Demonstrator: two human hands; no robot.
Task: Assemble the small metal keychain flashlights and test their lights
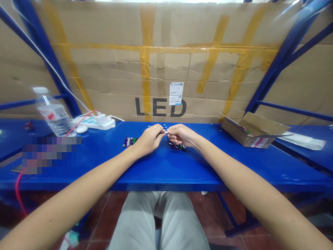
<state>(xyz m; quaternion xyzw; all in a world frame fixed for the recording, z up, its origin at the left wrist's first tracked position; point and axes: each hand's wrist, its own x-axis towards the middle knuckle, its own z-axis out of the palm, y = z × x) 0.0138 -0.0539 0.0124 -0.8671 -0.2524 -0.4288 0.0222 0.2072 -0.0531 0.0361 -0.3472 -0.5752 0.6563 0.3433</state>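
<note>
My left hand (151, 139) and my right hand (180, 134) meet above the middle of the blue table. Both are closed, fingertips pinched around a tiny pale piece (166, 132) between them; its kind is too small to make out. Beside my left hand lies a row of small coloured cylinders (128, 141), purple, silver and green, partly covered by that hand. Under my right hand sits a little pile of dark, purple and green looped pieces (177, 146), also partly hidden.
A water bottle (54, 113) and a white power strip (93, 121) with cables stand at the left, near a blurred-out patch. At the right are an open cardboard box (251, 130) and a white strip (303, 140). A large cardboard panel (117, 80) rises behind the table (166, 170).
</note>
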